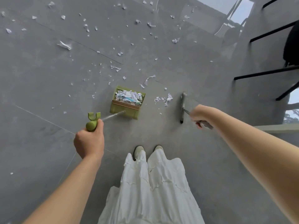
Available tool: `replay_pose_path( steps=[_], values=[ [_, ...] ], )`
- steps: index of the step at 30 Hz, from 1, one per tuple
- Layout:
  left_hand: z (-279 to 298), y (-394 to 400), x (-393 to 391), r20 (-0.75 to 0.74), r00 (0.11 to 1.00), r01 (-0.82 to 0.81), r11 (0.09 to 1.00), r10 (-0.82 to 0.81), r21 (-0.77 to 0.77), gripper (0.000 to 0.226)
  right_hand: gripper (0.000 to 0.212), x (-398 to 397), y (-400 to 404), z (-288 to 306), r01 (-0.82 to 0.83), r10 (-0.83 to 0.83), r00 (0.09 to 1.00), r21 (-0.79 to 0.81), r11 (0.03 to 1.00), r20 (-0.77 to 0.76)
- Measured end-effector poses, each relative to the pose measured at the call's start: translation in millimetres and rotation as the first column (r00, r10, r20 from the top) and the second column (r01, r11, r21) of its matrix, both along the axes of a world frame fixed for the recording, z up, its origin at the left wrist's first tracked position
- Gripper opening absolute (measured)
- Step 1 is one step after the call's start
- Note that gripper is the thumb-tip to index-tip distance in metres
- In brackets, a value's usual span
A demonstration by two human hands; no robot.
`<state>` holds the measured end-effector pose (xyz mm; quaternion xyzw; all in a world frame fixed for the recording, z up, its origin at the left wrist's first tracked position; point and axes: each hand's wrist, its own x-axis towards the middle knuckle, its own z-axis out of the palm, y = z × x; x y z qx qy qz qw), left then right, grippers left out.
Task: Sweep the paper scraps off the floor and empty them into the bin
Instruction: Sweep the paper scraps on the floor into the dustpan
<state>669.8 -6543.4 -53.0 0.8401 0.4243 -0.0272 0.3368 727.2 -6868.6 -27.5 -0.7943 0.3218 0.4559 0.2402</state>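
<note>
The paper scraps (pixel 165 99) nearest the work lie in a small heap on the grey floor (pixel 48 94), between the green dustpan (pixel 127 102) and the broom head (pixel 182 107); many more are strewn well beyond, towards the top and left of the view. The dustpan already carries a good load of white scraps, heaped against its comb-like inner edge (the pan looks fairly full). Its long handle (pixel 93 123) runs back to the left hand (pixel 89 141), whose fingers are wrapped firmly round the green grip. The right hand (pixel 200 116) is clenched round the broom's grey shaft, the head standing just beside the small heap.

My reading is that the heap is about to be swept sideways into the pan. The risks: a brisk stroke could scatter light paper past the pan's mouth or over its side; the pan may slide if not pressed down; and tilting a loaded pan could spill what is gathered. No bin is in view. Dark chair legs (pixel 267 75) stand to the right, where scraps could lodge.
</note>
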Motion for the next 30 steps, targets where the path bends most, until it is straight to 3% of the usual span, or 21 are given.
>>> replay_pose_path(
  steps=[10, 17, 21, 25, 30],
  values=[
    [4, 23, 5, -0.002, 0.998, -0.055, 0.998, 0.055, -0.004, 0.047, 0.025, 35, 55, 16, 0.112, -0.116, 0.993, 0.150, 0.982, 0.021],
    [7, 35, 8, -0.020, 0.997, -0.070, 0.998, 0.070, 0.003, 0.046, 0.024, 43, 53, 23, 0.319, -0.315, 0.946, 0.042, 0.947, -0.078],
    [10, 41, 12, -0.033, 0.996, -0.077, 0.997, 0.077, -0.003, 0.045, 0.024, 46, 61, 30, 0.249, -0.248, 0.969, 0.084, 0.965, -0.014],
    [11, 46, 14, -0.035, 0.996, -0.087, 0.996, 0.087, -0.014, 0.048, 0.022, 51, 60, 19, 0.333, -0.336, 0.920, -0.051, 0.942, -0.202],
    [7, 53, 18, -0.027, 0.994, -0.104, 0.994, 0.103, -0.018, 0.052, 0.023, 48, 78, 14, 0.301, -0.297, 0.932, -0.012, 0.954, -0.210]
  ],
)
